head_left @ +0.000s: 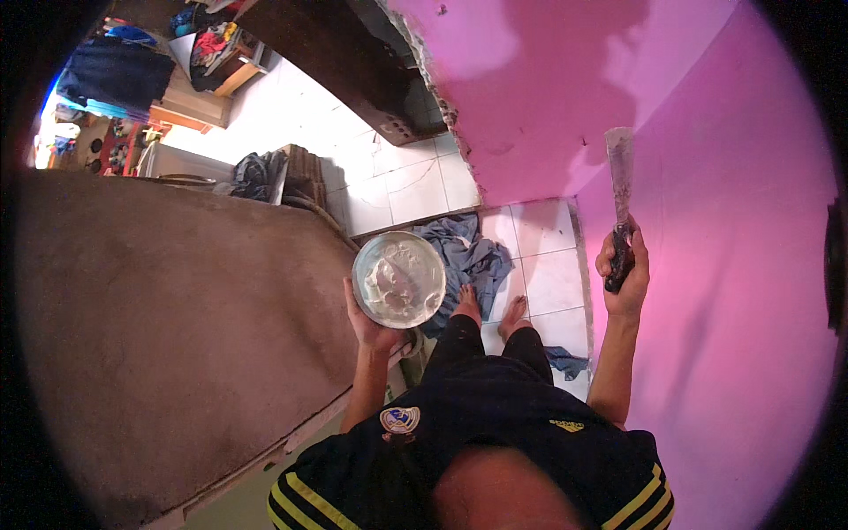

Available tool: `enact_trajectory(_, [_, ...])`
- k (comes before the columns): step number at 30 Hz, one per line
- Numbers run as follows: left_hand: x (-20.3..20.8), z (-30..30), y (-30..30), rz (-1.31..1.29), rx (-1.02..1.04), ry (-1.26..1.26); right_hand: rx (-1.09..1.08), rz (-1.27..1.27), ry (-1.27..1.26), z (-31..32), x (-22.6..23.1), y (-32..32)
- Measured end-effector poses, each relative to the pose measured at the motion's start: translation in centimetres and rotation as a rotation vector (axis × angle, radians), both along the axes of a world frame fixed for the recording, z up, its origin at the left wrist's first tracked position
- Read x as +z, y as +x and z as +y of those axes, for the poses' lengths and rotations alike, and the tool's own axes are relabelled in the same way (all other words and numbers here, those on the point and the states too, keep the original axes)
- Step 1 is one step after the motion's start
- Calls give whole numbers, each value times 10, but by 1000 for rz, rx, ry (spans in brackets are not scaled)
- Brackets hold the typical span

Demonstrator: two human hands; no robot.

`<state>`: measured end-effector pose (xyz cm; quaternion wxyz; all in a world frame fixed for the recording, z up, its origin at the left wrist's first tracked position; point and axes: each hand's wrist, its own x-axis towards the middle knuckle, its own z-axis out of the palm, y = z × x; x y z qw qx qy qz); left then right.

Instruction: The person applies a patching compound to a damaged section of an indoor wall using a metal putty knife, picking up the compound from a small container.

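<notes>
In my left hand (369, 329) I hold a round metal bowl (359, 287) from its outer left side, fingers partly hidden beneath it. White paste (397, 281) is smeared over the inside of the bowl. My right hand (631, 281) is closed round the black handle of a putty knife (622, 177). Its blade points up and away from me, with whitish residue on it. The knife is close to the pink wall (724, 238) on my right; I cannot tell whether the blade touches it.
A wide brown surface (177, 309) lies to my left. Crumpled blue-grey cloth (464, 247) covers part of the white tiled floor (552, 274) by my bare feet. A broken wall edge (433, 71) stands ahead. Beyond it are a dark cabinet (344, 62) and a drawer of clothes (234, 66).
</notes>
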<state>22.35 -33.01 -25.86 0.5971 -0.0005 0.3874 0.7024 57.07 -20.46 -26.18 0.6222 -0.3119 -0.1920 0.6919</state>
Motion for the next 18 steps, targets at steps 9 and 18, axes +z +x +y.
enact_trajectory(9, [-134,9,-68,-143,-220,67,-67,-227,113,-27,-96,-58])
enact_trajectory(18, [-312,25,-107,-202,-320,77,-83,-103,240,-37,-227,-125])
